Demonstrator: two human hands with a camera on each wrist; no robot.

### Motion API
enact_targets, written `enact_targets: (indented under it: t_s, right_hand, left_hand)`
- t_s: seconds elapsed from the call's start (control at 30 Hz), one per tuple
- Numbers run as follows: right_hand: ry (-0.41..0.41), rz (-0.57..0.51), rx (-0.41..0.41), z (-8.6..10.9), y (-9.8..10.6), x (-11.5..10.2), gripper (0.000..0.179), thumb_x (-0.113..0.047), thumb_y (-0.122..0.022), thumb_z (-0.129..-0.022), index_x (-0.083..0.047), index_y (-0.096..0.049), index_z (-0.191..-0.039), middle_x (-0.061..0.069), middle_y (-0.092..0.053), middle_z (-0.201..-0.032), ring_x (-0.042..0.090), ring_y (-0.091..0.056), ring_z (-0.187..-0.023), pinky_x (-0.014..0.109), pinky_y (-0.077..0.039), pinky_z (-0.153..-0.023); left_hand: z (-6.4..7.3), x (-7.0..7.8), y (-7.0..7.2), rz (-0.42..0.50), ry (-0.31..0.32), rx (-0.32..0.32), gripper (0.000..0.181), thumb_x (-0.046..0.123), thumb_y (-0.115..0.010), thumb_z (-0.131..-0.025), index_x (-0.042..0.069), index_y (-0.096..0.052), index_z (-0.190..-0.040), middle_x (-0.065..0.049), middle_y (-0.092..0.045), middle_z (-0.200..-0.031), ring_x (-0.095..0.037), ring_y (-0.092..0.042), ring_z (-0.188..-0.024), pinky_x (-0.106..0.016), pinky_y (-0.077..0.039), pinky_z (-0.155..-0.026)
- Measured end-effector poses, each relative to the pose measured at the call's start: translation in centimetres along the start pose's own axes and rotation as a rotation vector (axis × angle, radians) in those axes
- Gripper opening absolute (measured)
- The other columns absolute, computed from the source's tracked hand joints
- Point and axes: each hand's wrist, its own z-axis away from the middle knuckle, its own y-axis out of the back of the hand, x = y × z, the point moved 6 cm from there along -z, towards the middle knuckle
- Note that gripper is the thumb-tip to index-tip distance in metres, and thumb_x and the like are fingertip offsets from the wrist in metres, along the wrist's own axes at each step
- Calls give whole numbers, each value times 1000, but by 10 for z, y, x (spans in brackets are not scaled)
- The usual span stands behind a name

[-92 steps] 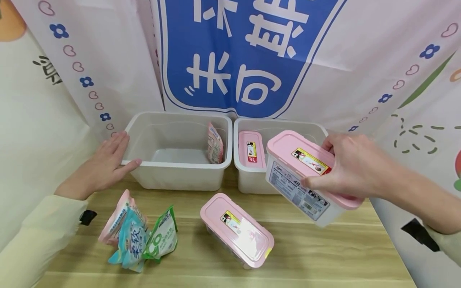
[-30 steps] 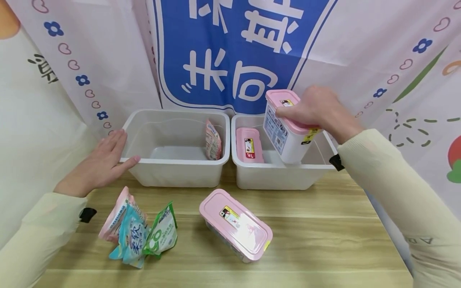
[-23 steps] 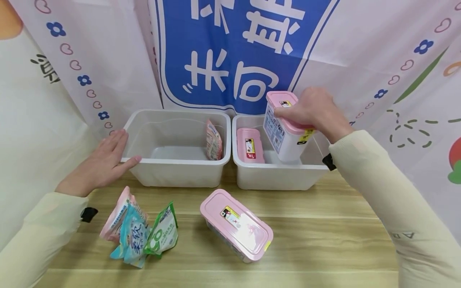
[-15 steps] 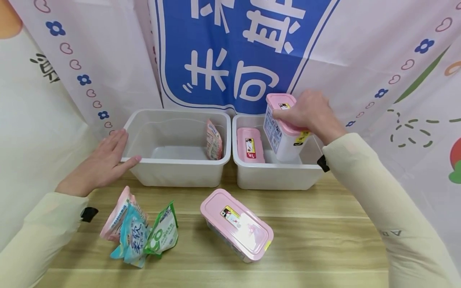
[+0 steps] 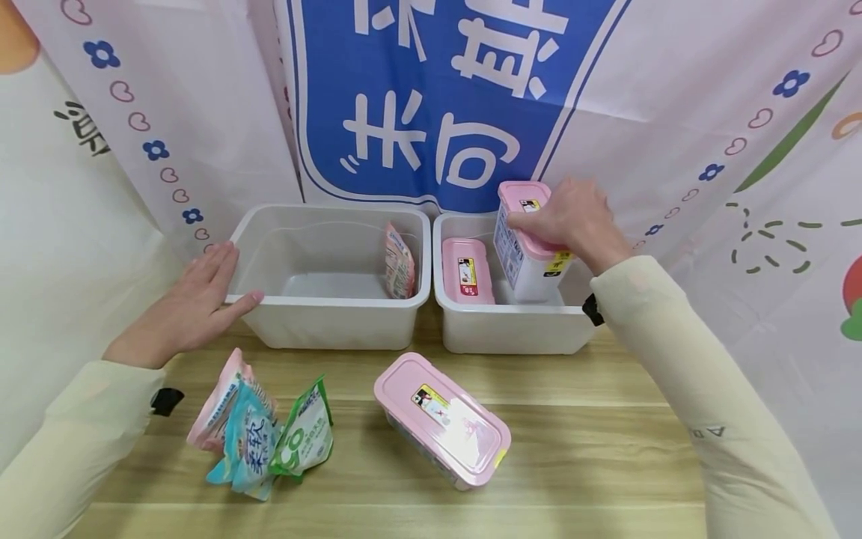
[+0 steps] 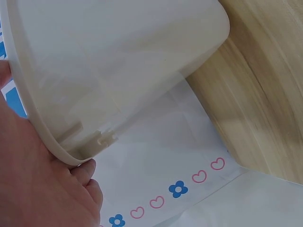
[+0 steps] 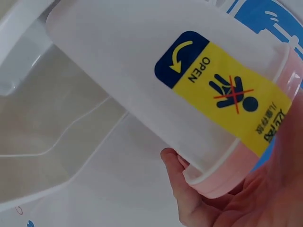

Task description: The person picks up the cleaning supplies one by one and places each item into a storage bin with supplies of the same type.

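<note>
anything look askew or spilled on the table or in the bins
No spill or damage shows. The pink-lidded box on the table looks askew: it lies slanted, out of line with the left bin and right bin.

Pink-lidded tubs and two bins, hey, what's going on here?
A person's right hand grips a pink-lidded tub by its lid, partly inside the right bin, beside another tub. Whether the held one touches the bottom is unclear. The left hand rests against the left bin, which holds a pink packet. In front, a third tub and pink, blue and green packets are on the table.
</note>
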Motion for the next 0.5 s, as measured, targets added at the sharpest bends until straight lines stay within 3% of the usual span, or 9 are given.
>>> enact_targets:
  t_s: [0.5]
  right_hand:
    - [5, -27, -2, -3, -18, 4, 74, -71, -69, -85, -4, -62, -117, 17, -68, -100, 28, -73, -74, 30, -58, -55]
  left_hand:
    - [2, 1, 1, -14, -12, -13, 97, 58, -40, -109, -8, 4, -165, -31, 6, -175, -49, 3, -164, -57, 6, -135]
